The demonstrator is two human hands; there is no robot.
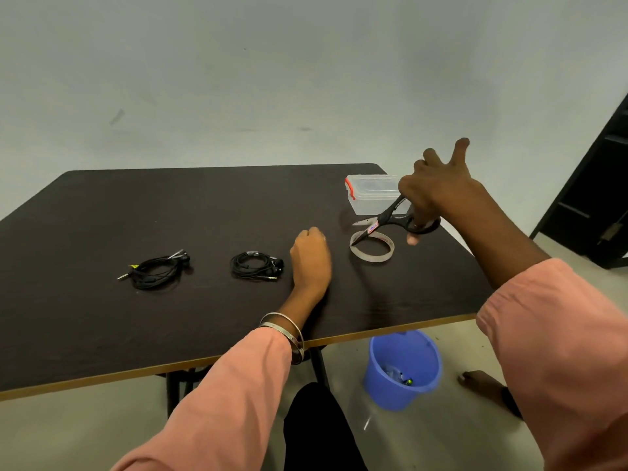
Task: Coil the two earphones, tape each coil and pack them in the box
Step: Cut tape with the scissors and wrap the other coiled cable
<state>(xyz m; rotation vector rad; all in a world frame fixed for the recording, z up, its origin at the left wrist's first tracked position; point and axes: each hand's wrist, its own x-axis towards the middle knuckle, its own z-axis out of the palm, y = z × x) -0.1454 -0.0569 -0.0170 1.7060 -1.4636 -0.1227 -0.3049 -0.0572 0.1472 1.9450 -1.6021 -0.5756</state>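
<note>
The right hand holds black scissors by the handles, blades just over the tape roll. Well left of that grip, beyond the curled, seemingly empty left hand, lie two coiled earphones (light, limp, springy), probably best pinched across the whole bundle.

Counter: very dark brown top, pale tan edge strip. Both earphones, left and right, were black with silver plugs; the left one showed a small yellow mark. Box was clear plastic with a red clasp. Scissors had black handles and a red-and-blue sticker on the blade. Tape roll was translucent whitish. Sleeves were salmon pink; bangles silver. Bucket on the floor was blue.
</note>
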